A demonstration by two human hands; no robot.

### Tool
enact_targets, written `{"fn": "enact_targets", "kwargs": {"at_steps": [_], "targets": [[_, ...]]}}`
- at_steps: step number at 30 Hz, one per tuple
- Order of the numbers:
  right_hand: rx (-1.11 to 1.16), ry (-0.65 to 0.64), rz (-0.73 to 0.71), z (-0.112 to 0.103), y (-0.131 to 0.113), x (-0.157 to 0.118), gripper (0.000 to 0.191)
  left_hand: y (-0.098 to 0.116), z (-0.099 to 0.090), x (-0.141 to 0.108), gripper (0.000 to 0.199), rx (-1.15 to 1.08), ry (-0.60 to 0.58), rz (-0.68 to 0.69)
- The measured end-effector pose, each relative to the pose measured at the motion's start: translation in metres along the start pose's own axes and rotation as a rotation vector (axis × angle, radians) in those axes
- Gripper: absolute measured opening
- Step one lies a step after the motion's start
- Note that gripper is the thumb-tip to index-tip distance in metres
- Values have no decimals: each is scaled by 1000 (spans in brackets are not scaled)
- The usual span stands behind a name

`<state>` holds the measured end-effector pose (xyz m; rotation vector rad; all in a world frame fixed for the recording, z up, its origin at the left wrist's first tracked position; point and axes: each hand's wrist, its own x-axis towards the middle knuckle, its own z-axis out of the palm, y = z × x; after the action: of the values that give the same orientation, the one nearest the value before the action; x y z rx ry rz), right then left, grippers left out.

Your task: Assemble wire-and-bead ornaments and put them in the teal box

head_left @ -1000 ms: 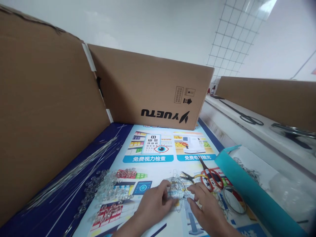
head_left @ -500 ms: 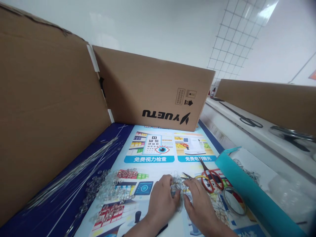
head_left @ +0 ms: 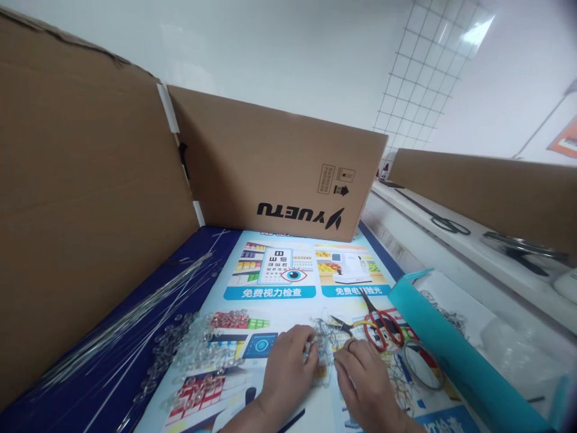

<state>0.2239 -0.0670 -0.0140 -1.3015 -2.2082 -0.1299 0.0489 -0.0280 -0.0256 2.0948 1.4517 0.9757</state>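
Note:
A loose tangle of thin wire [head_left: 325,332] lies between my two hands over the printed sheet. My left hand [head_left: 288,367] curls around its left side, thumb and fingers closed on it. Just right of the tangle, my right hand [head_left: 366,382] has its fingertips pressed together near its edge; whatever they pinch is too small to make out. A ring shows on one right finger. Beyond my right hand lie small scissors with yellow handles [head_left: 360,325] and scissors with red handles [head_left: 383,331]. A round coil [head_left: 422,365] rests beside them.
Many clear beads [head_left: 198,346] are spread to the left. Long thin wires [head_left: 130,316] lie on the blue cloth. A teal box [head_left: 469,346] with small pieces and a plastic bag stands at right. Cardboard panels [head_left: 279,162] wall the left and back.
My right hand has drawn slightly away from my left, its fingers now pinched closer together. More of the wire tangle shows between them. The view has shifted a little.

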Motion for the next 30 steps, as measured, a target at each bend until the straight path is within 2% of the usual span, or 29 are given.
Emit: {"fn": "enact_targets", "kwargs": {"at_steps": [5,10,14,22,30], "targets": [[25,73,69,5,1,-1,23,3,3,1,26,-8,-22,13],[53,38,164,15,6,0,29,8,8,5,18,56,29,-62],[56,-14,242,17,3,6,28,9,8,7,12,90,54,-61],[77,-9,241,19,-1,10,29,10,9,6,8,90,77,3],[76,22,214,20,5,8,25,9,6,4,14,38,101,59]]}}
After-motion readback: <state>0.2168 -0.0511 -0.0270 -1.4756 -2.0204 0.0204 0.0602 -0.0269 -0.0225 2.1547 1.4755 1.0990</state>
